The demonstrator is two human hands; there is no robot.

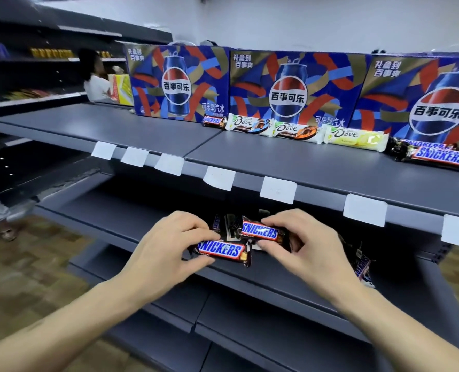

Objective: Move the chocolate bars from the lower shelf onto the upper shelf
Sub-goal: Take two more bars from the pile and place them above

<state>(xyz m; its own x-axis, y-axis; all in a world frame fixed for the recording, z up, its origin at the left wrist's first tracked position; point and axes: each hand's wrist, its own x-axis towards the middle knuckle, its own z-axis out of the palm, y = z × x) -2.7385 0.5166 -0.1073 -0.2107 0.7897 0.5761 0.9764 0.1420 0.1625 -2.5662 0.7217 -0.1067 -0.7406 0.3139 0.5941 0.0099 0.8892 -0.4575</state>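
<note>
Three Pepsi boxes (290, 89), three Dove bars (295, 131), about seven Snickers bars (220, 249), two hands (300, 247)

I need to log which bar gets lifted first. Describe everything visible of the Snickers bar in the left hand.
The Snickers bar is a glossy dark brown wrapper with a blue logo on a white, red-edged band and a crimped right end. It lies about level, logo facing up, at the front of the lower shelf. The left hand pinches its left end between thumb and fingers. Whether it rests on the shelf or is lifted off it cannot be told.

Left hand (169, 242) pinching Snickers bar (220, 251), right hand (303, 242) pinching another (260, 232) (lower shelf (131, 224))
</note>
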